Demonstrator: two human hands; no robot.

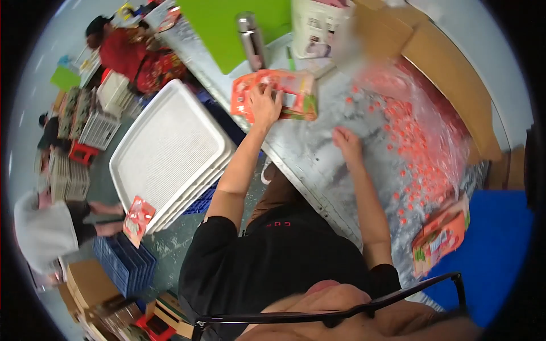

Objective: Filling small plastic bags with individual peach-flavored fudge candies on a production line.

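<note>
Several orange-red printed pouches lie in a stack on the metal table's left part. My left hand rests on top of them, fingers spread over the upper pouch. My right hand is over the middle of the table with its fingers curled in. Whatever it may hold is hidden. To its right, many small orange-red pieces are scattered beside a large clear plastic bag.
White trays are stacked left of the table, a red pouch on their corner. More pouches lie at the right beside a blue surface. A steel flask, white bag and cardboard stand behind. Other people are at left.
</note>
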